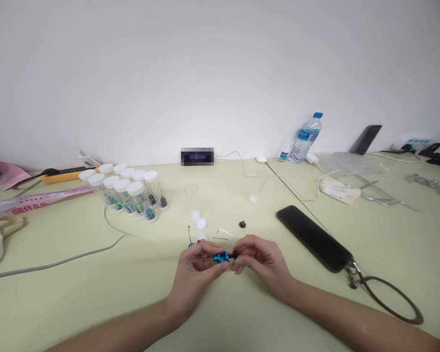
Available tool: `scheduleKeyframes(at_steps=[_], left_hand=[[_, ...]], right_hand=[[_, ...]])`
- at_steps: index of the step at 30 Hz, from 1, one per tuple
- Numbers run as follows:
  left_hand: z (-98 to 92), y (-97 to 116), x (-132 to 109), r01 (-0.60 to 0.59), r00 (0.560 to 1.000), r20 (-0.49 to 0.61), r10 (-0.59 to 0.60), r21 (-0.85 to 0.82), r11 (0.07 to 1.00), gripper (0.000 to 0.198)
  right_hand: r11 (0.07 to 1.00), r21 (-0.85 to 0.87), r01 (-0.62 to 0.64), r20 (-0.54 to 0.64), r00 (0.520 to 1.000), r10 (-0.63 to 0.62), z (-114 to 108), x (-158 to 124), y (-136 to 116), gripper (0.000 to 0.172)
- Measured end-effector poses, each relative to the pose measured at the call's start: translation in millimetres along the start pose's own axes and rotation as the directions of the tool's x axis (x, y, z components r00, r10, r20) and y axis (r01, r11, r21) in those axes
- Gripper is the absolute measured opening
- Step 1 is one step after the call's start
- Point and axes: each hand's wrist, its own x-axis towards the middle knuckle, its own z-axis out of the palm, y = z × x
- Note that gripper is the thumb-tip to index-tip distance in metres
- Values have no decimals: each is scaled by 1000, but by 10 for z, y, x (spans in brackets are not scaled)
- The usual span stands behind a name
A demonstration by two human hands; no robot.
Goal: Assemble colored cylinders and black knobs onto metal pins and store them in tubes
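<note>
My left hand (188, 282) is closed around a small blue metal part (221, 257) with a long thin bent wire at its left end. My right hand (266, 266) pinches a black knob-like piece (234, 254) at the right end of the blue part. Both hands meet just above the table. Beyond them lie thin L-shaped hex keys (226, 232) and a loose black piece (242, 224). White caps (201, 223) rest behind my left hand, which partly hides one more and a second blue piece with a red-tipped wire (189, 234).
Several clear tubes with white lids (136, 188) stand at left, holding coloured parts. Two clear tubes (191, 190) are mid-table. A black phone (313, 238) with a strap loop lies at right. A water bottle (305, 139) leans against the wall; cables cross the table.
</note>
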Motion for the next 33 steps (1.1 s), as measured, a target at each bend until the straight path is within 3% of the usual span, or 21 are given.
scheduleKeyframes(at_steps=[5,9,14,19,22,27,33], left_hand=[[0,-7,6,-17,999,-31,19,56,998,15],[8,-10,-8,-45,999,-15,46,41,998,14],[12,2,-27,-45,997,-59,49,65,997,14],[32,30,-33,-61,995,-76,68,91,994,15],[39,35,-34,-72,994,-77,80,98,993,15],[42,37,-26,-66,995,-71,74,109,992,14],[28,11,-26,-86,995,-45,92,136,987,13]], right_hand=[[994,92,-54,3,999,54,5,-8,34,18],[1000,-1,-26,22,999,26,-7,12,19,12],[966,-223,135,24,991,-132,-16,37,-29,10],[911,-294,290,61,957,-285,-16,15,-15,12],[887,-341,310,47,948,-314,-23,8,-2,14],[938,-293,187,5,981,-194,-30,23,0,12],[997,16,-79,5,997,79,-11,42,6,17]])
